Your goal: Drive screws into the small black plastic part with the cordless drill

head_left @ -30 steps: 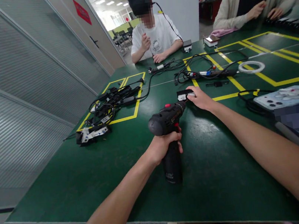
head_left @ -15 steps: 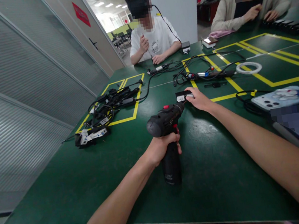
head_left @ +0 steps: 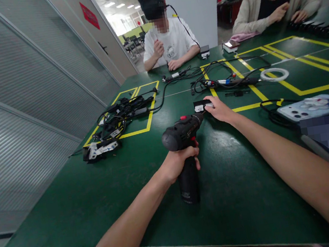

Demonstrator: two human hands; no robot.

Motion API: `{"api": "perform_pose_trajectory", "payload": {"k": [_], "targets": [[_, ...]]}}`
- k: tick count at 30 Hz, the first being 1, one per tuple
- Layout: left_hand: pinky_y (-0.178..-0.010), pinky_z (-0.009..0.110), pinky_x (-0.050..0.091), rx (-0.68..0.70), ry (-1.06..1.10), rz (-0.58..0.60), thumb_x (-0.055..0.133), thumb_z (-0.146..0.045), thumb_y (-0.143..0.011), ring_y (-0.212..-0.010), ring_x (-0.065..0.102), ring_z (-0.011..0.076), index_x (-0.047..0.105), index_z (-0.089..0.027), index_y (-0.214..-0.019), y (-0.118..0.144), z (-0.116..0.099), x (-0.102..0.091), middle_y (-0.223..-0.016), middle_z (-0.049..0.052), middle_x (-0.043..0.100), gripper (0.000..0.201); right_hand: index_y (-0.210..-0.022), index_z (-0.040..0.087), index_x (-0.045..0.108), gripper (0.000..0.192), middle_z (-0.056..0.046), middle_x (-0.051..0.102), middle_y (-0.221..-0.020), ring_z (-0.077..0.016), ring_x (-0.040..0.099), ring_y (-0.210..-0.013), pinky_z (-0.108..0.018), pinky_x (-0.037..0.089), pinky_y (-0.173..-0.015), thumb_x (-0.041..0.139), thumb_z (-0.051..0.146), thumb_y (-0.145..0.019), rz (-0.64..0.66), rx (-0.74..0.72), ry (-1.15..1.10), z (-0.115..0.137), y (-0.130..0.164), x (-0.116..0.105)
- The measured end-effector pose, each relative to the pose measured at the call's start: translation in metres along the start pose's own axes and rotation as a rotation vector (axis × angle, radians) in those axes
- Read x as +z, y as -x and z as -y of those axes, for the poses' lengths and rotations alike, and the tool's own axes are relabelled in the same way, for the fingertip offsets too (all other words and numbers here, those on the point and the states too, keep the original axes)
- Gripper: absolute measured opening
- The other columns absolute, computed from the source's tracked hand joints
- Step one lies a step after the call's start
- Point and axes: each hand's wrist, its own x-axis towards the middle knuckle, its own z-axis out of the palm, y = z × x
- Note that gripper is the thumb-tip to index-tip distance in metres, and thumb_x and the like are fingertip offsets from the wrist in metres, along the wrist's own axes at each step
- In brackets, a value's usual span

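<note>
My left hand point(head_left: 180, 163) is wrapped round the grip of a black cordless drill point(head_left: 181, 134) with red buttons. The drill's chuck end points away from me and to the right, close to a small black box-like part with a white label point(head_left: 201, 106). Fingers of my right hand point(head_left: 218, 109) are closed on the right end of that part, on the green table point(head_left: 243, 194). Whether the drill's tip touches the part I cannot tell.
Tangled black cables point(head_left: 125, 112) and a black-and-white scrap point(head_left: 100, 150) lie on the left. Beyond my right hand are more cables, a pen-shaped tool point(head_left: 229, 83) and a white ring point(head_left: 274, 75). A phone point(head_left: 315, 107) lies at right. Two people sit across the table.
Both hands, the drill and the labelled part stay almost exactly where they were. The person at the far right has shifted slightly.
</note>
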Motion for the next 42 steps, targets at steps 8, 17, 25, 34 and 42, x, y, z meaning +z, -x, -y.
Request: {"api": "perform_pose_trajectory", "payload": {"k": [8, 17, 25, 34, 42], "targets": [[-0.053, 0.026, 0.043, 0.017, -0.011, 0.017, 0.061, -0.021, -0.074, -0.050, 0.059, 0.0115, 0.054, -0.014, -0.091, -0.0005, 0.0027, -0.0023, -0.075, -0.001, 0.056, 0.020, -0.126, 0.023, 0.053, 0.042, -0.010, 0.052, -0.120, -0.0275, 0.053, -0.114, -0.045, 0.041, -0.103, 0.050, 0.031, -0.084, 0.003, 0.000, 0.000, -0.0026, -0.0007, 0.0004], [-0.053, 0.025, 0.043, 0.010, -0.021, 0.002, 0.060, -0.021, -0.073, -0.050, 0.059, 0.0115, 0.053, -0.014, -0.090, 0.0001, 0.0013, -0.0008, -0.075, 0.000, 0.056, 0.019, -0.128, 0.019, 0.052, 0.045, -0.012, 0.051, -0.121, -0.0270, 0.053, -0.113, -0.042, 0.041, -0.103, 0.048, 0.031, -0.085, 0.013, -0.002, 0.014, -0.0033, -0.0011, 0.0005], [-0.053, 0.025, 0.043, 0.006, -0.014, 0.006, 0.061, -0.021, -0.074, -0.050, 0.060, 0.0111, 0.054, -0.015, -0.093, -0.0001, 0.0016, -0.0011, -0.077, -0.001, 0.056, 0.022, -0.126, 0.020, 0.053, 0.043, -0.011, 0.052, -0.119, -0.0268, 0.054, -0.111, -0.043, 0.042, -0.102, 0.049, 0.031, -0.084, -0.014, -0.017, -0.008, -0.0046, -0.0009, 0.0026], [-0.053, 0.026, 0.043, 0.014, -0.024, 0.006, 0.059, -0.020, -0.074, -0.049, 0.059, 0.0117, 0.053, -0.014, -0.089, -0.0013, 0.0027, -0.0020, -0.074, -0.001, 0.056, 0.018, -0.126, 0.021, 0.053, 0.043, -0.011, 0.051, -0.118, -0.0275, 0.054, -0.108, -0.046, 0.042, -0.100, 0.050, 0.031, -0.085, 0.000, -0.003, -0.004, -0.0053, -0.0010, 0.0015], [-0.053, 0.026, 0.043, 0.018, -0.011, 0.007, 0.061, -0.021, -0.075, -0.050, 0.059, 0.0109, 0.054, -0.014, -0.094, -0.0002, 0.0022, -0.0013, -0.078, -0.001, 0.054, 0.021, -0.128, 0.021, 0.053, 0.044, -0.011, 0.050, -0.120, -0.0272, 0.055, -0.109, -0.045, 0.043, -0.100, 0.049, 0.032, -0.085, 0.009, -0.002, -0.001, -0.0073, -0.0021, 0.0019]]}}
